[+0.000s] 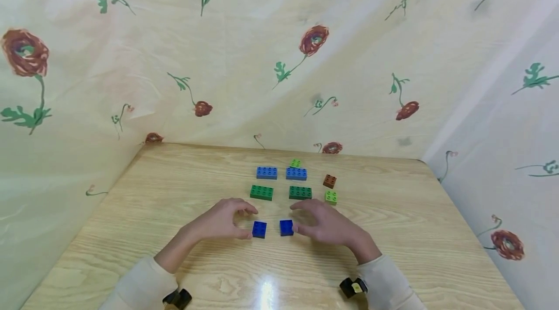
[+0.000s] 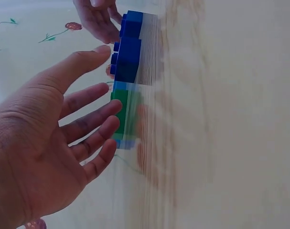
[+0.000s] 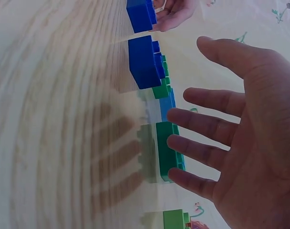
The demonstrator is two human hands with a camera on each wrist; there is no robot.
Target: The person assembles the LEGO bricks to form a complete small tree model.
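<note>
Two dark blue toy building bricks, a left one [image 1: 259,230] and a right one [image 1: 286,228], sit studs up on the wooden table with a small gap between them. My left hand [image 1: 221,220] is beside the left brick, its thumb tip right at that brick's side. On the other side my right hand [image 1: 324,222] has its thumb by the right brick's edge. Both wrist views show spread, gently bent fingers [image 2: 94,112] with nothing held in them. In the right wrist view the right brick [image 3: 145,62] stands apart from my thumb.
Behind the hands lie two dark green bricks [image 1: 261,192] [image 1: 300,193] and two lighter blue ones [image 1: 267,172] [image 1: 296,173]. A lime brick [image 1: 295,163] is at the back, another lime one [image 1: 331,197] and a brown brick [image 1: 329,181] to the right. Flowered cloth [image 1: 244,57] hangs behind the table.
</note>
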